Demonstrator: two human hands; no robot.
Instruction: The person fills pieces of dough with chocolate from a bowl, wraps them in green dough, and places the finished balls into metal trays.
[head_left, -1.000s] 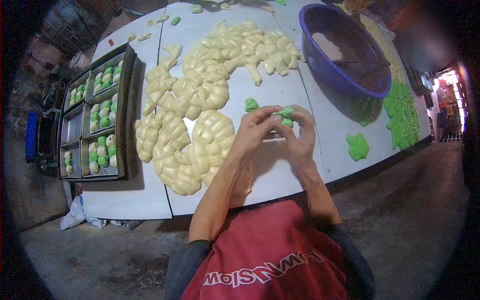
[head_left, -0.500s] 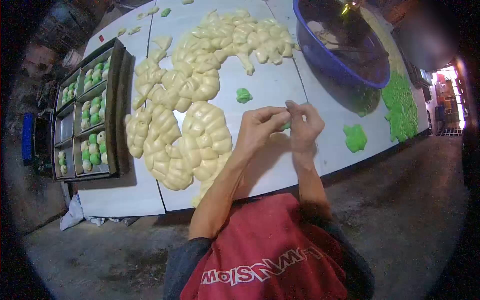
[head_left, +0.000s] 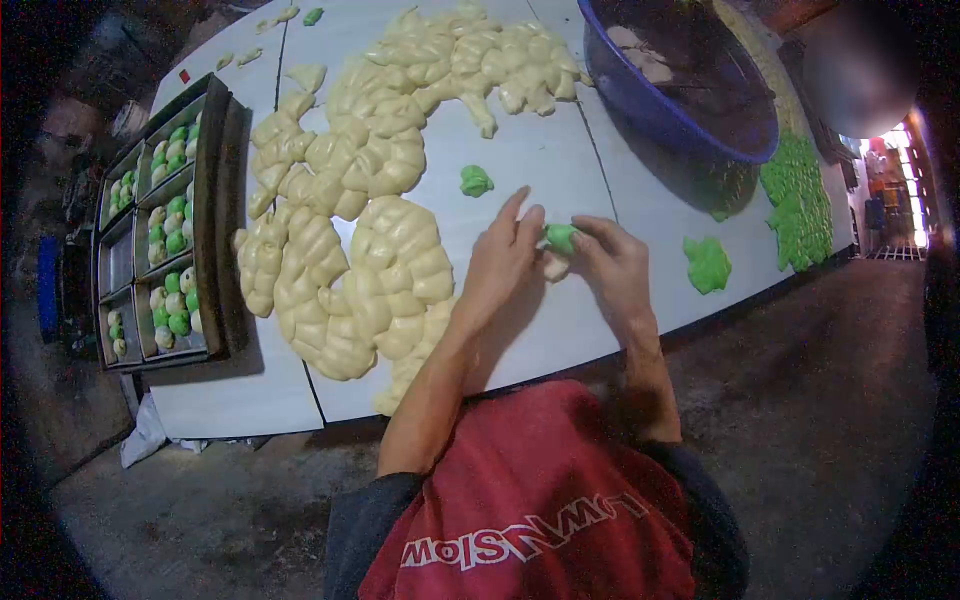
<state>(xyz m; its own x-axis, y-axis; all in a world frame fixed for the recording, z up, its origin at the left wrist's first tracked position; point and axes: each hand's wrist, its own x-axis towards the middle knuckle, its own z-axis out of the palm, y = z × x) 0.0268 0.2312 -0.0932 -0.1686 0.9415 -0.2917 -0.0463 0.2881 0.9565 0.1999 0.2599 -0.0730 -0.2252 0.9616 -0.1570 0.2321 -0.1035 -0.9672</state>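
A small piece of green dough [head_left: 560, 238] with a pale part under it sits between my two hands, over the white tabletop. The fingertips of my right hand [head_left: 612, 268] pinch it from the right. On its other side is my left hand [head_left: 503, 255], forefinger and thumb stretched forward and apart, the thumb close to the dough. Just ahead of my left hand lies a loose green dough lump [head_left: 476, 181]. Left of my hands spreads a big mass of cream-coloured dough [head_left: 400, 262], marked into plump pieces.
A dark divided tray [head_left: 212, 215] with green and white dough balls stands at the left. At the back right is a large blue basin [head_left: 690, 130]. A flat green dough piece [head_left: 708, 265] and a green dough sheet [head_left: 797, 210] lie along the right edge.
My hands were together with fingertips meeting around the dough. Now they have parted, the left forefinger has stretched out, and the green piece shows in my right fingers. The view has shifted slightly.
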